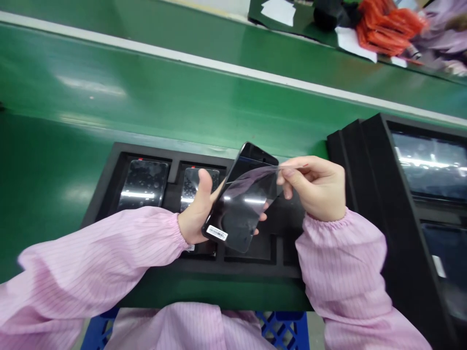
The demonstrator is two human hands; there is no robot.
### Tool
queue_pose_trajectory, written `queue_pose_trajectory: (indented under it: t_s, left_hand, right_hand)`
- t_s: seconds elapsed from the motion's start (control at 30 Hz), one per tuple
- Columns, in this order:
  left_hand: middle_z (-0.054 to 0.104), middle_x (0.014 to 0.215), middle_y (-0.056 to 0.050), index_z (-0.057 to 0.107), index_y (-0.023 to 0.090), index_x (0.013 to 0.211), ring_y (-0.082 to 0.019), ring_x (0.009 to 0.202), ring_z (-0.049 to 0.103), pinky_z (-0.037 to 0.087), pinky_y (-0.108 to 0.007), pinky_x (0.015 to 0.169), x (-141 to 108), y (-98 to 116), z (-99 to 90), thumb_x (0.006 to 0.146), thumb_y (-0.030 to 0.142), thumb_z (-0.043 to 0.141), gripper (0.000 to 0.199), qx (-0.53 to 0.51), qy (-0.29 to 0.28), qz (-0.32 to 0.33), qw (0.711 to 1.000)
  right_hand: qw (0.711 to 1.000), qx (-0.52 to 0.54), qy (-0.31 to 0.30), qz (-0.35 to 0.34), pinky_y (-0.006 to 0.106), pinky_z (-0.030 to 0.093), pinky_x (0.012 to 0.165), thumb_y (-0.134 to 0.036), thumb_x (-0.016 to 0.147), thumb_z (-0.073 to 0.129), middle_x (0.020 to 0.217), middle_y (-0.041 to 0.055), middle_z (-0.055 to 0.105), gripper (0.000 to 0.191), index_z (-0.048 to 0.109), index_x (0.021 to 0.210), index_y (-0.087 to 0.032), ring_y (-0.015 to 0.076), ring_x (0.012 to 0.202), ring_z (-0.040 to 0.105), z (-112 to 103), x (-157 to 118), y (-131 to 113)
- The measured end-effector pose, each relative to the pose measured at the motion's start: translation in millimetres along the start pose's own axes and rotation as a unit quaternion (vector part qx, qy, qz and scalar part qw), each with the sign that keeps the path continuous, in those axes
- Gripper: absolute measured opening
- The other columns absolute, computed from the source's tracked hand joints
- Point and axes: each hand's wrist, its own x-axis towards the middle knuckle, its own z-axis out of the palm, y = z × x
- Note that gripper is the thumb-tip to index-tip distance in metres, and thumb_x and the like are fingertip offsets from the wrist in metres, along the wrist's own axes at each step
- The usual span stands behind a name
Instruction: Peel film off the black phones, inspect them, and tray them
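A black smartphone (pixel 233 218) with a white barcode label lies tilted across my left hand (pixel 200 211). The fingers of that hand wrap under the phone and show at its right edge, while the thumb stands up off the glass. My right hand (pixel 314 187) pinches the upper right corner of a clear protective film (pixel 251 177). The film curls up off the upper part of the screen and still lies over the lower part. Below my hands sits a black foam tray (pixel 251 265) with recesses. Two phones with bubbled film, a left one (pixel 144 182) and a partly covered one (pixel 188 187), rest in it.
At the right stands a stack of black foam trays (pixel 386 204) holding more phones. A green table (pixel 164 102) with a white strip runs behind. Beyond it are orange packets (pixel 386 29), white papers (pixel 279 10) and another person's sleeve (pixel 447 29). A blue crate (pixel 284 330) is below the table edge.
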Motion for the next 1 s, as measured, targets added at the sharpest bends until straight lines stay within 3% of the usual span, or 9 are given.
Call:
queue_pose_trajectory:
  t_s: [0.2,0.3,0.4,0.47,0.53,0.67,0.83,0.9,1.0]
  left_hand:
    - [0.072,0.116,-0.013,0.055,0.023,0.138,-0.036,0.112,0.067,0.057,-0.046,0.088,1.4,-0.6,-1.1,0.062,0.094,0.054,0.104,0.009,-0.003,-0.003,1.000]
    - [0.071,0.118,-0.015,0.061,0.019,0.129,-0.037,0.115,0.066,0.057,-0.046,0.089,-0.3,-1.7,-1.5,0.067,0.088,0.062,0.092,0.007,-0.005,-0.015,1.000]
    - [0.072,0.116,-0.013,0.057,0.021,0.130,-0.035,0.113,0.067,0.056,-0.047,0.091,-3.1,-1.5,0.2,0.073,0.051,0.081,0.068,-0.002,0.013,-0.023,1.000]
    - [0.073,0.113,-0.010,0.049,0.027,0.137,-0.033,0.109,0.069,0.056,-0.049,0.090,-4.7,-1.0,2.0,0.067,0.020,0.081,0.076,-0.003,0.026,-0.023,0.999]
    - [0.074,0.111,-0.007,0.045,0.030,0.140,-0.032,0.106,0.070,0.055,-0.048,0.089,-5.4,-0.7,3.6,0.060,0.006,0.074,0.088,0.011,0.032,-0.025,0.999]
    - [0.075,0.109,-0.006,0.046,0.029,0.141,-0.029,0.102,0.071,0.053,-0.041,0.089,-5.5,-2.2,4.8,0.058,0.005,0.071,0.090,0.060,0.056,-0.020,0.996]
    - [0.072,0.092,-0.002,0.053,0.026,0.134,-0.020,0.080,0.066,0.046,-0.030,0.072,-5.7,-6.7,4.2,0.056,0.010,0.077,0.082,0.114,0.130,-0.054,0.983]
    - [0.068,0.082,0.001,0.061,0.022,0.120,-0.015,0.070,0.060,0.042,-0.028,0.066,-5.4,-8.2,4.1,0.054,0.011,0.078,0.069,0.135,0.156,-0.060,0.977]
    - [0.065,0.082,0.002,0.064,0.020,0.106,-0.013,0.070,0.055,0.040,-0.026,0.065,-5.2,-9.7,3.0,0.052,0.013,0.079,0.057,0.160,0.170,-0.053,0.971]
  right_hand:
    - [1.000,-0.013,0.005,-0.007,0.019,0.043,0.030,-0.019,0.081,0.077,0.063,-0.0024,0.071,0.004,0.079,0.081,-0.022,0.0075,0.037,0.056,0.3,-1.3,-2.6]
    - [0.998,-0.054,0.003,-0.036,0.019,0.044,0.032,-0.015,0.083,0.073,0.066,-0.0019,0.072,0.010,0.079,0.084,-0.023,0.0078,0.040,0.058,0.0,-4.3,-2.7]
    - [0.988,-0.124,-0.008,-0.094,0.021,0.050,0.041,-0.011,0.082,0.073,0.076,-0.0005,0.076,0.016,0.078,0.089,-0.025,0.0098,0.050,0.064,-1.0,-6.6,-2.5]
    - [0.974,-0.176,-0.025,-0.141,0.024,0.052,0.046,-0.011,0.081,0.074,0.076,-0.0010,0.076,0.020,0.077,0.092,-0.027,0.0113,0.053,0.064,-1.1,-6.9,-3.2]
    - [0.958,-0.219,-0.045,-0.180,0.026,0.051,0.048,-0.012,0.081,0.074,0.071,-0.0026,0.074,0.023,0.076,0.096,-0.029,0.0119,0.050,0.060,-0.6,-6.5,-4.5]
    - [0.923,-0.313,-0.008,-0.223,0.028,0.052,0.053,-0.016,0.081,0.073,0.074,-0.0004,0.071,0.023,0.076,0.100,-0.028,0.0140,0.057,0.061,1.5,-5.8,-8.0]
    - [0.899,-0.364,0.063,-0.235,0.033,0.050,0.056,-0.018,0.081,0.073,0.076,0.0022,0.066,0.017,0.076,0.094,-0.026,0.0172,0.064,0.061,4.1,-7.8,-12.5]
    - [0.905,-0.336,0.069,-0.252,0.034,0.048,0.058,-0.013,0.078,0.071,0.075,0.0013,0.064,0.018,0.075,0.090,-0.027,0.0170,0.064,0.060,5.0,-9.3,-13.7]
    - [0.939,-0.236,0.054,-0.243,0.034,0.046,0.058,-0.008,0.074,0.068,0.074,0.0004,0.061,0.021,0.073,0.083,-0.026,0.0165,0.065,0.058,4.3,-11.0,-13.9]
